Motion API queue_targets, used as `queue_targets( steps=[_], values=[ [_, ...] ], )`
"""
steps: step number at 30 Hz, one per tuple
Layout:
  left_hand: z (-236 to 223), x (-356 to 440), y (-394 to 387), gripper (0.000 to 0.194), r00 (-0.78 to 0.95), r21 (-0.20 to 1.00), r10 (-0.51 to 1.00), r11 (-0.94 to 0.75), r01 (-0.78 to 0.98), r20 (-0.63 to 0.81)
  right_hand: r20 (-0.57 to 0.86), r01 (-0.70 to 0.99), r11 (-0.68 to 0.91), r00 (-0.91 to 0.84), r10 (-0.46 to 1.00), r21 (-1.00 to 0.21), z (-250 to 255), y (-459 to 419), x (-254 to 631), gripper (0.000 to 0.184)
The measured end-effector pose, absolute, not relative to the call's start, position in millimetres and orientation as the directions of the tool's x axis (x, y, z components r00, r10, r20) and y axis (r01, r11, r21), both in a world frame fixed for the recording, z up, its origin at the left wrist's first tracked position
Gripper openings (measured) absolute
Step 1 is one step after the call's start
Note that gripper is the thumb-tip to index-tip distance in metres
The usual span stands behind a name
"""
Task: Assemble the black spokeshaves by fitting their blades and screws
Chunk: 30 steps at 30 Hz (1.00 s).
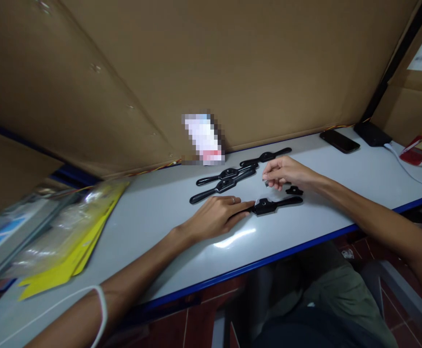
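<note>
Black two-handled metal tool (265, 207) lies seemingly steadied by the outstretched left hand (218, 212), grip unclear, while the curled right hand (283, 171) pinches a small grey metal piece (267, 184).

Counter (138, 217) super smooth, glossy, bounces light back. Black tools (266, 207) look like shiny painted metal, tbh. Cardboard wall (269, 72) plain matt. Plastic bags (67, 222) clear, kinda glossy. Trousers (348, 297) just matt cloth.

Black tools (268, 208), white tabletop (143, 220), yellow sheets (60, 276)
</note>
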<state>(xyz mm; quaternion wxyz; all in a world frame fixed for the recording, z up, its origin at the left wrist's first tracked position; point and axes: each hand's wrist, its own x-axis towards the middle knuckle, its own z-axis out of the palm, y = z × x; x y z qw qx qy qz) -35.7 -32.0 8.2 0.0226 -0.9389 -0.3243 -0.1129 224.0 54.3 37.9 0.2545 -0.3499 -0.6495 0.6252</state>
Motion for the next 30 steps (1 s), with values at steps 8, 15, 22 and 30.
queue_targets(
  steps=[8,15,22,30],
  values=[
    [6.8,-37.0,-31.2,0.043,0.761,0.032,0.612,-0.783,0.621,0.213,-0.120,0.140,-0.040,-0.629,0.768,-0.989,40.0,51.6,225.6,0.012],
    [7.7,-36.6,-31.5,0.043,0.764,0.034,0.608,-0.787,0.616,0.217,-0.008,0.187,0.168,-0.691,0.723,-0.968,38.5,52.2,223.5,0.013],
    [8.3,-36.8,-31.9,0.042,0.767,0.025,0.605,-0.788,0.615,0.213,0.184,0.298,0.610,-0.777,0.602,-0.734,36.9,41.0,215.2,0.007],
    [7.8,-37.7,-31.8,0.043,0.767,0.015,0.608,-0.785,0.619,0.205,0.209,0.335,0.736,-0.816,0.539,-0.589,36.3,31.2,210.5,0.010]
  ],
)
